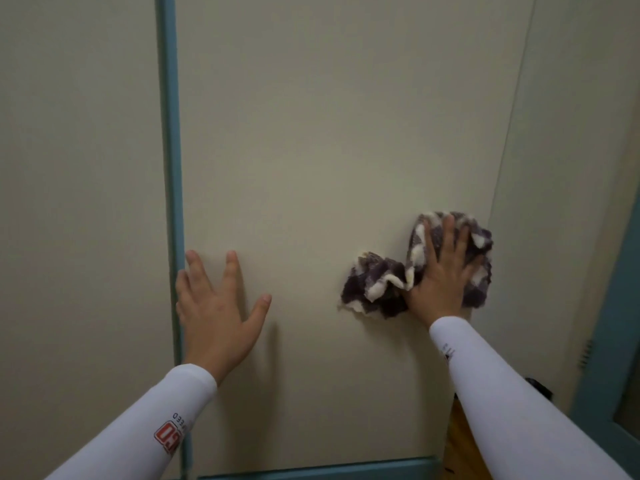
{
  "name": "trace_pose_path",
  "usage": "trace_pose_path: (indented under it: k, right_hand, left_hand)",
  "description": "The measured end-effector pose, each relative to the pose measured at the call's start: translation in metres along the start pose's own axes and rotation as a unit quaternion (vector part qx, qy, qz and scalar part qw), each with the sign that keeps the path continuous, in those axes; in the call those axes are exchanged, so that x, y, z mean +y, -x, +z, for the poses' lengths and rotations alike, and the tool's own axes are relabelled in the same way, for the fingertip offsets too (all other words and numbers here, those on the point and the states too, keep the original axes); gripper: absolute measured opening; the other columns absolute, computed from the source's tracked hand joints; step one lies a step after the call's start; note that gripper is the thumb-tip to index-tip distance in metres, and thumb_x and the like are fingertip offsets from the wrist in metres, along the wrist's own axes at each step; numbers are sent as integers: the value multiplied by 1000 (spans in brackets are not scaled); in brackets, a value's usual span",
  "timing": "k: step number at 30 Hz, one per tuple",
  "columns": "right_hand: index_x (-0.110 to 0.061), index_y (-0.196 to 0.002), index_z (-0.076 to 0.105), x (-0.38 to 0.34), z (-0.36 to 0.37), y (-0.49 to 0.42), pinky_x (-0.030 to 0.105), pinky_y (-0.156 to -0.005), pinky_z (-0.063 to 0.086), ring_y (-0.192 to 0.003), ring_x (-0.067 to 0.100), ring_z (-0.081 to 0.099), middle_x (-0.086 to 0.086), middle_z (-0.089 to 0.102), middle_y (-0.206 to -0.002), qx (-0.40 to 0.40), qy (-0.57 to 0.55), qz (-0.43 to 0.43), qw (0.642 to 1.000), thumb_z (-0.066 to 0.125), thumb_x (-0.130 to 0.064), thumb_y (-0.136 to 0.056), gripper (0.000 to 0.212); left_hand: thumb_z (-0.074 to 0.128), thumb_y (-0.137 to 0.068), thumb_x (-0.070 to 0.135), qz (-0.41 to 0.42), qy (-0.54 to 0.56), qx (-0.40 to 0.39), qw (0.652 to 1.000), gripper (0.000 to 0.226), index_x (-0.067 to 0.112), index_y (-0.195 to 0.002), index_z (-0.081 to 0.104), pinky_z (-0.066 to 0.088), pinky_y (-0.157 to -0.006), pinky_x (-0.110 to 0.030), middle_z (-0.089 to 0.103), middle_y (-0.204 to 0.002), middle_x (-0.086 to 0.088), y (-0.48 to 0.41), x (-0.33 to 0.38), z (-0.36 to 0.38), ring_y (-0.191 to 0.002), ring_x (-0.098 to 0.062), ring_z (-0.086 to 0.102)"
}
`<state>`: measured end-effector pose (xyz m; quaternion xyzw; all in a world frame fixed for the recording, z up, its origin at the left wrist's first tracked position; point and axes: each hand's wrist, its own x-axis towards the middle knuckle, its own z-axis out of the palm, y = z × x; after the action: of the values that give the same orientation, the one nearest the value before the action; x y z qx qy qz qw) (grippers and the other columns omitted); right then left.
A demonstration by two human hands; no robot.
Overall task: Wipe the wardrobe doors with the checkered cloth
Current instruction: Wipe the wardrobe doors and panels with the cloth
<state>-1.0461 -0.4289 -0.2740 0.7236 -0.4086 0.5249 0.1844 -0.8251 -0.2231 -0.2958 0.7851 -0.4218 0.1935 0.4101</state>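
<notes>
A cream wardrobe door (pixel 311 150) with teal edging fills the view. My right hand (pixel 441 271) presses the crumpled purple-and-white checkered cloth (pixel 377 285) flat against the door near its right edge, fingers spread and straight. Part of the cloth bunches out to the left of the hand. My left hand (pixel 214 313) lies with spread fingers against the door's lower left, beside the teal vertical strip (pixel 171 168). Both arms wear white sleeves.
Another cream panel (pixel 76 202) stands left of the teal strip. A teal frame (pixel 606 323) runs down the right side. Wooden floor (pixel 457 445) shows at the lower right. A teal bottom rail (pixel 311 471) borders the door.
</notes>
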Motion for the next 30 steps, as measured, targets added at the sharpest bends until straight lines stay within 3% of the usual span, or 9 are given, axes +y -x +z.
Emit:
trace_pose_path:
  k: [4,7,11,14,18,21,24,28,30]
  right_hand:
    - [-38,-145,-16,28,17,59,68,-104,1,-141,29,-5,-4,-15,-155,-29,-19,47,998,40,-62,-71,96]
    - [-31,-146,-5,37,34,107,70,-103,5,-141,25,-22,-5,-30,-152,-85,4,44,995,53,-53,-68,100]
    - [-28,-145,5,41,49,156,64,-107,9,-141,27,-24,2,-27,-154,-142,35,0,989,62,-48,-55,109]
    - [-27,-149,0,46,53,181,49,-108,5,-142,32,-19,8,-19,-156,-172,71,-63,981,62,-54,-46,123]
    - [-27,-149,-5,46,59,201,48,-111,-9,-141,37,-16,13,-14,-156,-204,111,-97,968,74,-59,-35,143]
    - [-31,-148,-5,19,62,196,61,-103,8,-142,39,-8,10,-14,-156,-174,109,-195,959,68,-62,-39,135]
    - [-37,-147,-5,-36,69,177,72,-94,21,-133,35,24,2,-15,-157,-166,68,-286,941,66,-60,-41,129]
    - [-39,-146,13,-114,77,166,65,-102,4,-131,28,27,0,-16,-157,-166,32,-343,924,64,-55,-47,112]
    - [-36,-141,24,-148,80,165,64,-105,-7,-133,27,26,0,-1,-158,-163,22,-366,916,65,-53,-51,100]
  left_hand:
    - [14,-68,67,22,-7,-7,1000,89,24,-146,19,7,-112,-50,-10,-152,-25,-5,-7,2,-138,-44,-1]
    - [12,-72,63,43,-39,-4,998,84,22,-146,20,6,-113,-49,-8,-151,-28,-7,-12,3,-138,-45,0]
    - [13,-75,58,51,-61,-6,997,80,22,-146,22,7,-112,-50,-5,-151,-30,-8,-15,3,-138,-46,3]
    - [25,-83,50,45,-65,-25,997,68,25,-146,18,15,-108,-57,-8,-153,-24,-4,-15,1,-138,-44,6]
    - [34,-91,43,57,-57,-43,996,64,30,-147,6,16,-106,-59,-21,-153,-9,-2,-26,3,-140,-40,3]
    - [18,-80,54,98,-22,-48,994,73,25,-147,8,16,-112,-53,-25,-146,-1,-4,-38,4,-141,-40,2]
    - [14,-79,54,102,21,-48,993,75,23,-145,2,10,-114,-44,-19,-151,-5,-6,-40,2,-143,-34,-1]
    - [33,-94,35,131,120,-48,983,59,30,-137,-8,0,-110,-19,-16,-151,2,-1,-46,-10,-136,-3,-14]
    - [37,-97,24,118,153,-66,979,61,34,-136,-9,0,-106,-13,-16,-152,6,9,-54,-16,-133,4,-14]
